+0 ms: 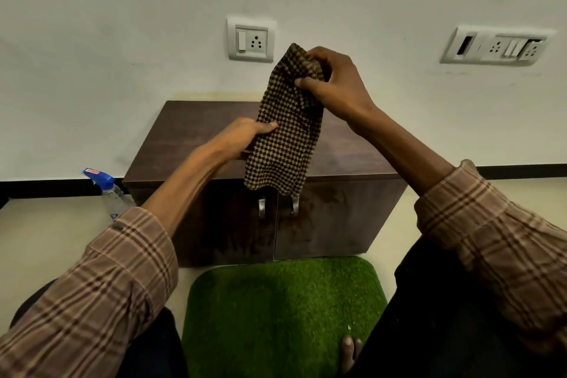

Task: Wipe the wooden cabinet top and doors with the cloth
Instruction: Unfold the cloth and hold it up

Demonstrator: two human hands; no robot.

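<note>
A brown-and-black checked cloth (285,135) hangs in the air above a low dark wooden cabinet (190,135). My right hand (334,83) pinches the cloth's top end, raised in front of the wall. My left hand (245,136) grips the cloth's left edge lower down, over the cabinet top. The cloth's bottom edge dangles in front of the two closed doors (334,218) and hides the tops of their metal handles (261,207).
A clear spray bottle with a blue trigger (107,190) stands on the floor against the cabinet's left side. A green grass mat (276,316) lies in front of the doors, with my foot on it. Wall sockets (251,40) sit above the cabinet.
</note>
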